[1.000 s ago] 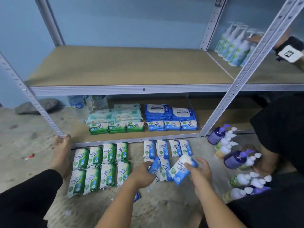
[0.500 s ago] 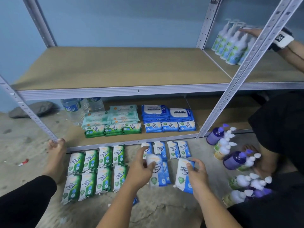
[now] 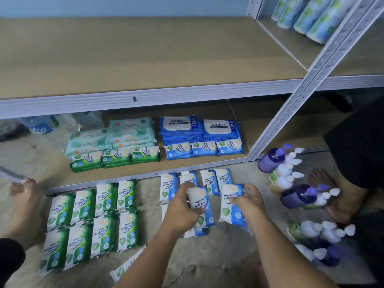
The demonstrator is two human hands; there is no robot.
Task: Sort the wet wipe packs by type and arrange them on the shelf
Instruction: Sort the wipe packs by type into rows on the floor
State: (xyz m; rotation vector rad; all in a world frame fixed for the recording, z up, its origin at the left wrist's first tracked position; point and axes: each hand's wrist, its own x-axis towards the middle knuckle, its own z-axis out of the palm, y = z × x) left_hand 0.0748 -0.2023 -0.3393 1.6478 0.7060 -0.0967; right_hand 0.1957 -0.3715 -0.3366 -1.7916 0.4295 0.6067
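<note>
My left hand (image 3: 182,206) grips a blue wet wipe pack (image 3: 200,204) above the floor. Just to its right, my right hand (image 3: 248,201) holds another blue wet wipe pack (image 3: 230,206). Behind them a row of blue packs (image 3: 207,180) lies on the floor at the shelf edge. To the left lie several green packs (image 3: 93,219) in two rows. On the bottom shelf (image 3: 116,175) sit green packs (image 3: 116,156), pale green stacks (image 3: 112,137), small blue packs (image 3: 203,149) and large blue Antabax packs (image 3: 199,127).
A metal upright (image 3: 301,96) slants down at the right. Pump bottles (image 3: 291,179) crowd the floor at the right, beside another person's foot (image 3: 336,196). More bottles (image 3: 307,15) stand on the bare upper shelf (image 3: 145,59). Water bottles (image 3: 62,125) stand back left. A bare foot (image 3: 22,202) lies at the left.
The view has moved closer and lower toward the shelf. Both hands have turned their blue packs upright and brought them forward side by side.
</note>
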